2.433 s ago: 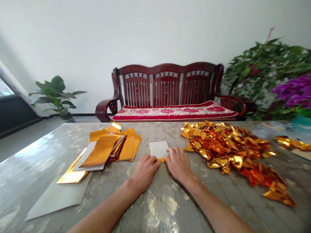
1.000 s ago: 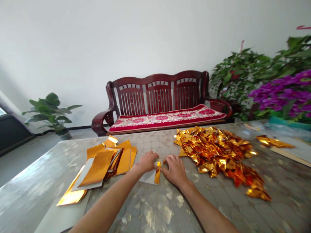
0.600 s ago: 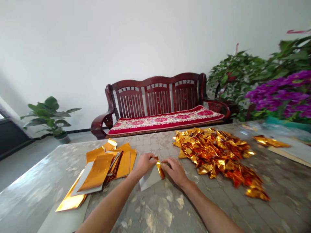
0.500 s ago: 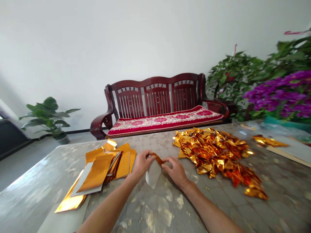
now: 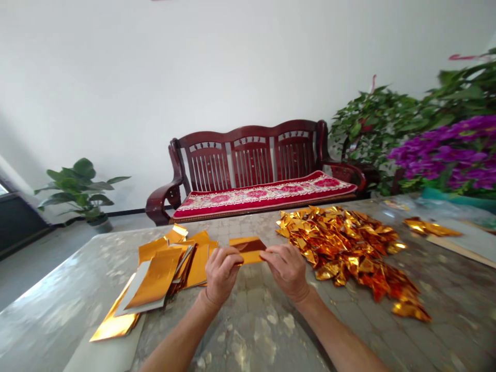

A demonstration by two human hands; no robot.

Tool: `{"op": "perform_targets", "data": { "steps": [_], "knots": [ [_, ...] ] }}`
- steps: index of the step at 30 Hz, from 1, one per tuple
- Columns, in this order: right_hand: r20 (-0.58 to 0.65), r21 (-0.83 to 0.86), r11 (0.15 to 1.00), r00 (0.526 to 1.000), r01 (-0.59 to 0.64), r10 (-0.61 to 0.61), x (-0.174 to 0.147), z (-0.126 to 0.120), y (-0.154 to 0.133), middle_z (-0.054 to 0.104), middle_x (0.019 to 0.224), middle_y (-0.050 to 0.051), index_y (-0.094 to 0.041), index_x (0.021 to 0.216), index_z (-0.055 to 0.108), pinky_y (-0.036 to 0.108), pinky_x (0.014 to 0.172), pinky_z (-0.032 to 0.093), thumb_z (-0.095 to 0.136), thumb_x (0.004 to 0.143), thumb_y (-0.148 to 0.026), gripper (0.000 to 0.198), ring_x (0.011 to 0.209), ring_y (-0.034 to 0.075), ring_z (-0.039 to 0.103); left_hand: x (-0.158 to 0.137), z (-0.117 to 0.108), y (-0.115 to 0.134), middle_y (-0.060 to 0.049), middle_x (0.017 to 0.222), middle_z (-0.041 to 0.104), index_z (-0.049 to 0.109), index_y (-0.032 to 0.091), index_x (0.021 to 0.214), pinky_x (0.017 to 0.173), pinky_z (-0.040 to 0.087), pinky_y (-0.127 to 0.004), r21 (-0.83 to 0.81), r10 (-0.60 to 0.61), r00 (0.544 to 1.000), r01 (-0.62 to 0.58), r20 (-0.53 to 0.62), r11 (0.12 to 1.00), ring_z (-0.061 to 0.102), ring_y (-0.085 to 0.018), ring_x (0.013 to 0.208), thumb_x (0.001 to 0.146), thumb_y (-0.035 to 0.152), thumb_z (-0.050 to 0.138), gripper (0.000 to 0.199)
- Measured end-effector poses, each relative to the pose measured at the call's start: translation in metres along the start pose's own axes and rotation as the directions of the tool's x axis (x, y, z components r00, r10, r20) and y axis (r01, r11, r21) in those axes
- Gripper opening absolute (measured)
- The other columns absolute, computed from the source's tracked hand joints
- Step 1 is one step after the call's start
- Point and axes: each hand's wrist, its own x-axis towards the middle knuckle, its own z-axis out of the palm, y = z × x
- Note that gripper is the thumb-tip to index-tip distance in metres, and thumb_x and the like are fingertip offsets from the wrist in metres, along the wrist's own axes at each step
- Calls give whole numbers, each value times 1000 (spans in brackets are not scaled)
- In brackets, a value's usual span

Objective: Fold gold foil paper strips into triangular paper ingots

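Note:
Between my hands is a sheet of gold foil paper (image 5: 252, 257), its near edge bent up in a fold and its shiny side showing. My left hand (image 5: 222, 271) pinches the left end of that fold, fingers closed. At the right end, my right hand (image 5: 287, 268) grips the same sheet between thumb and fingers. Loose stacks of flat gold foil sheets (image 5: 157, 276) lie to the left, some with grey backs showing. On the right spreads a heap of folded gold foil pieces (image 5: 344, 243).
A patterned grey table (image 5: 248, 330) carries everything. Behind it stands a dark red wooden bench (image 5: 251, 160) with a red floral cushion (image 5: 263, 192). Purple flowers (image 5: 445, 155) and clear plastic wrapping (image 5: 457, 209) are at the right; a potted plant (image 5: 83, 191) stands at the left.
The foil sheet has turned from its grey back hanging toward me to its gold face showing, with the fold now level. My hands have moved a little further apart.

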Motion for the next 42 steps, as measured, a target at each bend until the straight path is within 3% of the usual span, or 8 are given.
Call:
{"op": "perform_targets", "data": {
  "steps": [4, 8, 12, 20, 26, 29, 36, 42],
  "knots": [
    [228, -28, 996, 969, -89, 93, -16, 11, 5, 71, 92, 3, -23, 98, 74, 24, 73, 42, 53, 96, -14, 23, 82, 14, 62, -12, 12, -5, -2, 87, 66, 64, 23, 87, 72, 44, -22, 89, -41, 955, 16, 293, 996, 62, -14, 81, 95, 15, 50, 18],
    [533, -94, 983, 825, -160, 185, -33, 27, 9, 71, 94, 2, -23, 94, 73, 23, 70, 42, 50, 97, -15, 25, 83, 13, 65, -25, 23, -13, -2, 93, 66, 63, 22, 90, 76, 45, -23, 179, -158, 807, 66, 570, 982, 62, -15, 86, 94, 13, 46, 20],
    [651, -183, 969, 718, -167, 247, -30, 30, 8, 71, 97, 3, -24, 97, 73, 26, 78, 43, 46, 98, -17, 27, 95, 17, 63, -29, 24, -16, -4, 94, 66, 61, 21, 91, 80, 45, -26, 199, -238, 748, 144, 620, 969, 61, -18, 92, 92, 11, 47, 18],
    [758, -180, 982, 629, -54, 174, -12, 22, 3, 71, 100, 9, -19, 107, 67, 29, 76, 42, 46, 94, -13, 26, 94, 21, 62, -32, 22, -10, -4, 93, 67, 63, 22, 94, 82, 45, -27, 241, -256, 732, 129, 631, 962, 61, -19, 94, 95, 20, 49, 14],
    [731, -91, 996, 678, -14, 77, -15, 24, 12, 70, 94, 7, -21, 90, 72, 29, 75, 42, 52, 95, -19, 21, 93, 20, 61, -35, 20, -5, -6, 98, 68, 68, 22, 87, 83, 46, -30, 212, -204, 789, 95, 580, 973, 60, -20, 93, 98, 27, 48, 23],
    [701, -87, 993, 702, -84, 120, -17, 28, 16, 68, 90, 4, -22, 86, 71, 28, 77, 42, 53, 95, -21, 20, 92, 18, 60, -32, 20, -3, -6, 98, 66, 70, 21, 84, 82, 45, -28, 203, -275, 772, 191, 573, 960, 60, -19, 93, 97, 26, 49, 25],
    [716, -113, 973, 663, -201, 220, -12, 30, 16, 68, 86, 3, -22, 82, 71, 28, 74, 38, 54, 97, -28, 23, 88, 18, 59, -15, 26, -12, 0, 74, 64, 68, 19, 72, 63, 34, -24, 279, -572, 535, 531, 622, 800, 59, -15, 75, 91, 34, 53, 29],
    [705, -164, 937, 627, -309, 330, -12, 33, 16, 72, 88, 3, -23, 85, 74, 27, 73, 37, 56, 94, -30, 21, 90, 18, 61, -6, 28, -18, 3, 63, 59, 67, 19, 67, 55, 28, -24, 343, -646, 430, 592, 631, 729, 55, -13, 63, 85, 40, 55, 30]
  ]
}}
